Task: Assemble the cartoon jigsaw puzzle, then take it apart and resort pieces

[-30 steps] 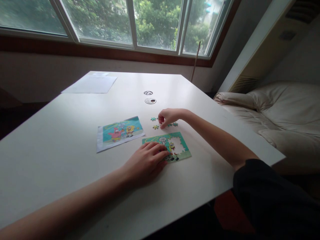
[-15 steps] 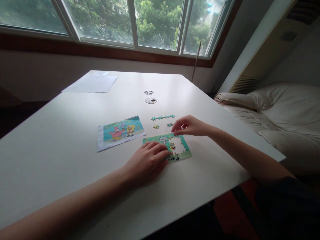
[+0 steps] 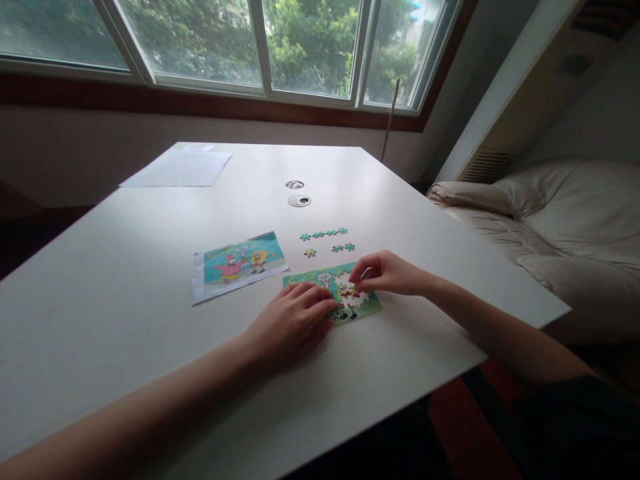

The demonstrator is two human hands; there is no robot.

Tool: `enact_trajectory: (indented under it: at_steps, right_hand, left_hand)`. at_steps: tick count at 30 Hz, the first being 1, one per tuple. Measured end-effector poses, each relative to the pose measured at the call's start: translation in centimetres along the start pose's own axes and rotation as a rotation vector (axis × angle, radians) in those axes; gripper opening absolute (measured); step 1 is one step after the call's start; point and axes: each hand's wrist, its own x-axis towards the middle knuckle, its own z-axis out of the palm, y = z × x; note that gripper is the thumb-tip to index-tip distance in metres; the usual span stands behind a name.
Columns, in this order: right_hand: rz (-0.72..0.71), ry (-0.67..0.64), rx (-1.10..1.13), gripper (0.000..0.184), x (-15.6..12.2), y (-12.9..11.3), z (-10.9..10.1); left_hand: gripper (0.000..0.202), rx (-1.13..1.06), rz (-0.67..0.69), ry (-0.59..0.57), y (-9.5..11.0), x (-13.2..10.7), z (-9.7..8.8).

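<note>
A small cartoon jigsaw puzzle (image 3: 334,279) lies partly assembled on the white table (image 3: 125,267), with a gap at its right side. My left hand (image 3: 293,323) rests on its left part, fingers curled and pressing down. Over the gap, my right hand (image 3: 385,273) pinches a small puzzle piece. Beyond the puzzle lie several loose pieces (image 3: 325,234), some in a row, with a yellowish one (image 3: 311,253) by itself. To the left sits the reference picture (image 3: 239,265) with the same cartoon.
A sheet of paper (image 3: 177,169) lies at the table's far left. Two round cable grommets (image 3: 299,200) sit mid-table. A cream sofa (image 3: 560,227) stands right of the table. Windows line the far wall.
My right hand picked a piece from the loose ones beyond the puzzle and brought it back over the puzzle's gap. My left hand stayed on the puzzle.
</note>
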Motion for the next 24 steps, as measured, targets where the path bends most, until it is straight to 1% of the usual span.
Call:
enact_trajectory:
  at_steps: [4,10,16,18,21,24]
  right_hand:
    - [-0.039,-0.018,-0.049,0.026,-0.1,0.1,0.3]
    - [-0.02,-0.017,0.017,0.019,-0.2,-0.3,0.7]
    - [-0.001,0.028,0.061,0.015,-0.5,-0.6,1.7]
    - [-0.009,0.034,0.023,0.014,-0.6,-0.7,2.0]
    - [-0.021,0.064,-0.103,0.014,-0.7,-0.9,2.3]
    - [-0.039,0.088,-0.223,0.017,-0.7,-0.9,2.3]
  left_hand:
    - [0.025,-0.005,0.008,0.014,0.0,0.1,-0.1]
    - [0.026,-0.007,0.008,0.011,0.1,0.1,-0.2]
    - [0.026,0.0,0.005,0.004,0.0,0.1,0.0]
    - [0.026,0.002,0.011,-0.001,0.0,0.1,-0.1]
    - [0.026,0.004,0.01,-0.008,0.1,0.1,-0.1]
    - [0.026,0.001,0.009,0.016,0.1,0.1,0.0]
